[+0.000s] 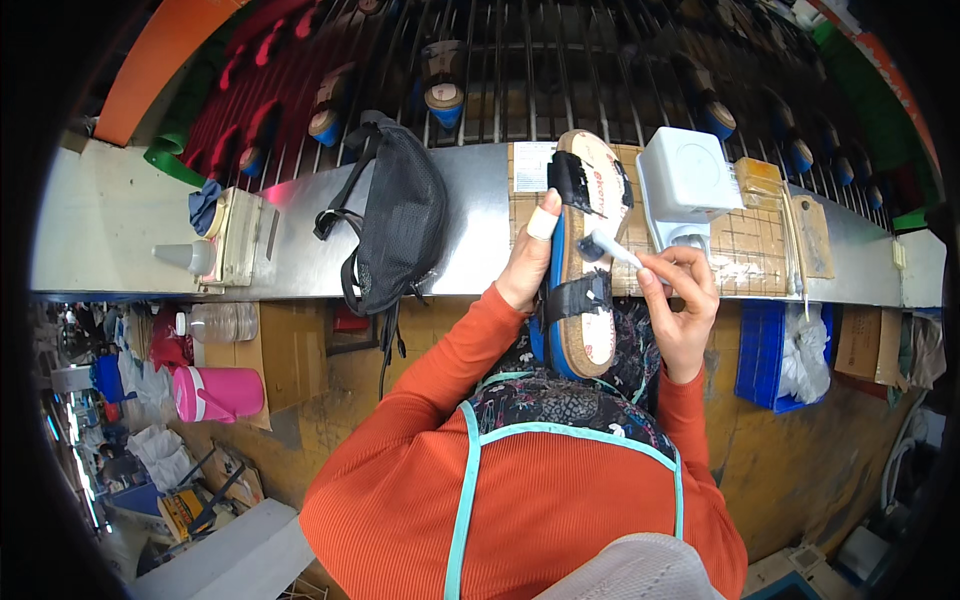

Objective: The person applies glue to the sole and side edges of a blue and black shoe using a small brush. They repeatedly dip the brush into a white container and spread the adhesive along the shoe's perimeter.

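My left hand (530,255), with pale tape around the thumb, grips a sandal (600,335) by its left side and holds it up over the bench's front edge. The sandal has a pale printed footbed, a cork-coloured rim, a blue edge and black straps; the upper strap (569,182) stands apart from its other side. In my right hand (683,305), a small brush (622,252) with a white handle is pinched between thumb and fingers. Its dark head is at the middle of the sandal's footbed; whether it touches is hard to make out.
A black waist bag (400,215) lies on the metal bench (475,190). Right of the sandal stand a white square container (688,175) and an amber block (760,185). Beyond, a rack of metal bars (530,60) bears several sandals. Below right hangs a blue crate (757,350).
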Demonstrator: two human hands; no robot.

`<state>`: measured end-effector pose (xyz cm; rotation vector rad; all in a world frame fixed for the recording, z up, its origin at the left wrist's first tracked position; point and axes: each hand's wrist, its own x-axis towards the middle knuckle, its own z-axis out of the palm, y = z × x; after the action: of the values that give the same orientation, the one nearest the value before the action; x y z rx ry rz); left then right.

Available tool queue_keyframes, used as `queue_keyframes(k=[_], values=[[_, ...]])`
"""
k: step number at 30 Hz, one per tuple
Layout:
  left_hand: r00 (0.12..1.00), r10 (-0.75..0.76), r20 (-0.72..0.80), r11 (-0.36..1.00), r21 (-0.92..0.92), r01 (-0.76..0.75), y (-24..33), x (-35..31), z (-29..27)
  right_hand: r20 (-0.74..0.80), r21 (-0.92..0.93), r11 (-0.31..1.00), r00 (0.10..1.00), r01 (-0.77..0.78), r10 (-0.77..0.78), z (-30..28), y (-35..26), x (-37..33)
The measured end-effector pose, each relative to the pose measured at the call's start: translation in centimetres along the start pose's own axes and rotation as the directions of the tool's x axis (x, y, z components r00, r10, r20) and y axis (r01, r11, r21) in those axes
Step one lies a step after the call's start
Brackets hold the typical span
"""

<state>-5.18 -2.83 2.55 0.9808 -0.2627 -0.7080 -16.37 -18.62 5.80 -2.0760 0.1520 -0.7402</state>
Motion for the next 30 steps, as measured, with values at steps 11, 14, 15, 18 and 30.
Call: queue_keyframes(k=[11, 14, 15, 18, 30], values=[[0.996, 0.051, -0.069, 0.987, 0.157, -0.039, 0.1, -0.6, -0.1, -0.15, -0.389, 0.882, 0.927, 0.265, -0.344, 1.3, -0.1, 1.4], [0.994, 0.096, -0.052, 0.983, 0.162, -0.087, -0.1, 0.0, -0.6, -0.082, -0.261, 0.933, 0.957, 0.249, -0.278, 1.0, 0.4, 1.7], [0.993, 0.113, -0.043, 0.983, 0.151, -0.105, -0.1, 0.2, -0.7, -0.035, -0.199, 0.954, 0.971, 0.226, -0.237, 0.7, 0.6, 1.7], [0.996, 0.071, -0.049, 0.988, 0.144, -0.063, -0.1, 0.5, -1.3, 0.06, -0.099, 0.979, 0.983, 0.177, -0.172, 0.3, 1.2, 1.8], [0.996, 0.073, -0.042, 0.981, 0.184, -0.064, 1.5, 1.7, -1.4, 0.177, -0.043, 0.982, 0.969, 0.185, -0.174, -0.8, 1.4, 0.9]])
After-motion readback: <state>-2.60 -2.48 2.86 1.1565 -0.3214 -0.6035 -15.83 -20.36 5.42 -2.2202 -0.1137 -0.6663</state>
